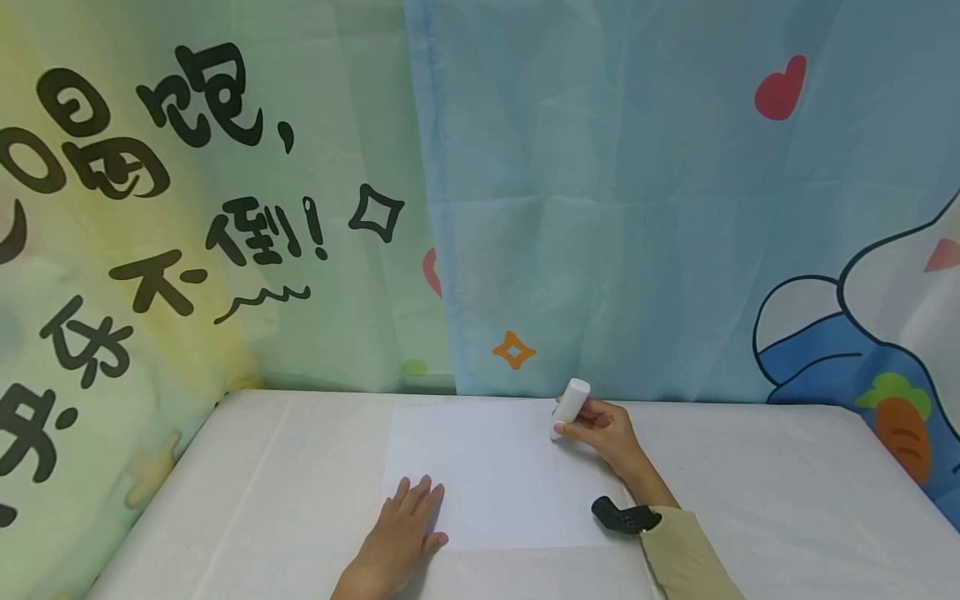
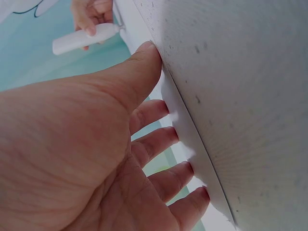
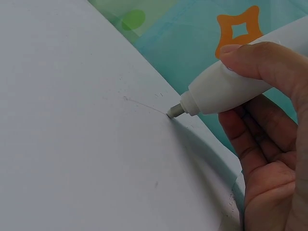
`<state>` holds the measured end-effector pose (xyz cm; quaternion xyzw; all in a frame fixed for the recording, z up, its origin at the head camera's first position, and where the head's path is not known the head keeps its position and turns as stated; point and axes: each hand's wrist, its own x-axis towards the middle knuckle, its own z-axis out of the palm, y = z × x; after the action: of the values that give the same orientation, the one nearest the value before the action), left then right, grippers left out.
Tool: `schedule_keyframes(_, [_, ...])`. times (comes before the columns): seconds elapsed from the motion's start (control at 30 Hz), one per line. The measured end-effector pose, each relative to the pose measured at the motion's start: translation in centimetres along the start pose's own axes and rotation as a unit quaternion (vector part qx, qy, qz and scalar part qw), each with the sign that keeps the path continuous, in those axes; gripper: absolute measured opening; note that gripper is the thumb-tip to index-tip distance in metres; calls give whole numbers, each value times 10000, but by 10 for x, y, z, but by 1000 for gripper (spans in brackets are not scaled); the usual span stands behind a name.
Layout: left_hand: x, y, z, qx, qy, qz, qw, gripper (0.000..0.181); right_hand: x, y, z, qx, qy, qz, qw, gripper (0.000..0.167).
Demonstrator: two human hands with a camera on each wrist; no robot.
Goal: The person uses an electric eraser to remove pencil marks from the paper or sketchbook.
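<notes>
My right hand [image 1: 609, 431] grips a white, pen-like electric eraser [image 1: 572, 404] between thumb and fingers, tilted over the far right part of a white sheet of paper [image 1: 495, 492]. In the right wrist view its narrow tip [image 3: 177, 110] touches the paper at the end of a faint thin line [image 3: 145, 105], with small dark crumbs around. With fingers spread, my left hand [image 1: 401, 533] rests on the sheet's left edge; the left wrist view shows its fingertips [image 2: 185, 169] against the surface.
A white-covered table [image 1: 285, 483] carries the sheet. Behind it hangs a printed curtain [image 1: 600, 208] with lettering and cartoon shapes. A black strap-like device [image 1: 626, 517] sits at my right wrist, by a beige sleeve [image 1: 686, 554].
</notes>
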<state>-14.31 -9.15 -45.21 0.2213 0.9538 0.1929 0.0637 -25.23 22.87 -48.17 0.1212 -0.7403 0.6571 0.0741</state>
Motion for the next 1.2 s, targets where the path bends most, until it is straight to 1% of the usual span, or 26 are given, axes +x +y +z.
schedule_keyframes(0.37, [0,1,0,-21,5,12,10000,58,-2,-3,-1,-11,-74,122,9999,46])
schedule_keyframes(0.73, [0,1,-1,-73,-32,-24,10000,59,-1,-4,0,20,73,183,9998,45])
schedule_keyframes(0.97, [-1,1,-2,-93,-40,-8,9999,60,-1,-3,0,-1,47,137,9999,44])
schedule_keyframes(1.2, [0,1,-1,6,-26,-29,10000,60,-1,-3,0,6,0,92,10000,46])
